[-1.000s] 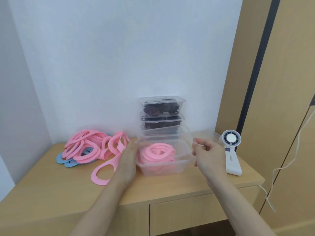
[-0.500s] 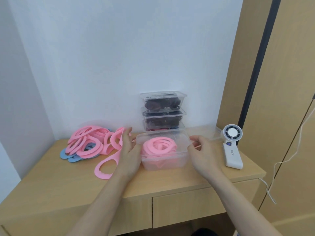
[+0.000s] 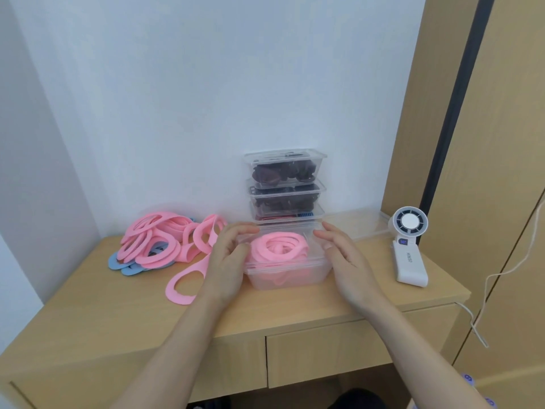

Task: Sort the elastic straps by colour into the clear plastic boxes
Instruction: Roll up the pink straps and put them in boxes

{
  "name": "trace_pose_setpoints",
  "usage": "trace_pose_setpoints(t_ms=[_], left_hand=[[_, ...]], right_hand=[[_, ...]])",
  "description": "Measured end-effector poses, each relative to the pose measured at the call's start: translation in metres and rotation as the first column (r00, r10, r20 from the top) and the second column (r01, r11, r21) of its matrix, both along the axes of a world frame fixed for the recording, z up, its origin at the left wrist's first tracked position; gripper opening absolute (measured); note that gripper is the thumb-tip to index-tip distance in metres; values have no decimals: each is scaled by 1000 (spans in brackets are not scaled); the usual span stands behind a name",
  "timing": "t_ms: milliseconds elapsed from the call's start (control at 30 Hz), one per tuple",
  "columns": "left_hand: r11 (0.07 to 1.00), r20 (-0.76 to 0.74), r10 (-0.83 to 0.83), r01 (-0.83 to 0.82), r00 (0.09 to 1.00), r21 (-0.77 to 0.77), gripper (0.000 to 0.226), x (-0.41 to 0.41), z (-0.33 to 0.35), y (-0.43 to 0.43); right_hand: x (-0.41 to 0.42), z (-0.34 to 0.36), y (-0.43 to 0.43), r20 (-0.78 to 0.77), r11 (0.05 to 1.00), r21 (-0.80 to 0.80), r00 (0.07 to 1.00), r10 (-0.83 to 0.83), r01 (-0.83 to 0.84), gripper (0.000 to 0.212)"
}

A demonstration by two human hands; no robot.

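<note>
Head view: relaxed fingers against box

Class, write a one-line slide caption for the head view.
Left hand and right hand flank a box of pink straps on a desk, loose pile beside.

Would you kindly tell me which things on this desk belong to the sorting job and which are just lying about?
Job: front clear box, pink straps inside it, loose pink pile, blue straps beneath, stack of filled boxes.
Lying about: white handheld fan, white cable.
</note>
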State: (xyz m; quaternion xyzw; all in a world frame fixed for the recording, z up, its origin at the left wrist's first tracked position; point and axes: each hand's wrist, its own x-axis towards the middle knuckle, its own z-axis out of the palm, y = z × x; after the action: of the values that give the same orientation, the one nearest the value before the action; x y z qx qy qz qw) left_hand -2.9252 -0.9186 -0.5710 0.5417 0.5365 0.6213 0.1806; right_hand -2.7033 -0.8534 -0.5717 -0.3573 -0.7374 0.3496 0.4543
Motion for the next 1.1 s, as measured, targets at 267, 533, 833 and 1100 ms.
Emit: trace_pose_setpoints(t_ms=[267, 533, 833, 1100], left_hand=[[999, -31, -43, 44, 999, 18, 40, 2, 3, -3], [997, -82, -22, 27, 996, 67, 55, 2, 2, -4], [1000, -228, -27, 30, 973, 8, 46, 5, 0, -9], [999, -199, 11, -19, 980, -35, 38, 6, 0, -20]], right_hand=[[3, 3, 15, 23, 995, 99, 1000, 20, -22, 29], [-3, 0, 26, -48, 996, 16, 995, 93, -92, 41], [-2, -4, 36, -52, 979, 67, 979, 197, -194, 54], [-1, -4, 41, -62, 967, 90, 967, 245, -239, 56]])
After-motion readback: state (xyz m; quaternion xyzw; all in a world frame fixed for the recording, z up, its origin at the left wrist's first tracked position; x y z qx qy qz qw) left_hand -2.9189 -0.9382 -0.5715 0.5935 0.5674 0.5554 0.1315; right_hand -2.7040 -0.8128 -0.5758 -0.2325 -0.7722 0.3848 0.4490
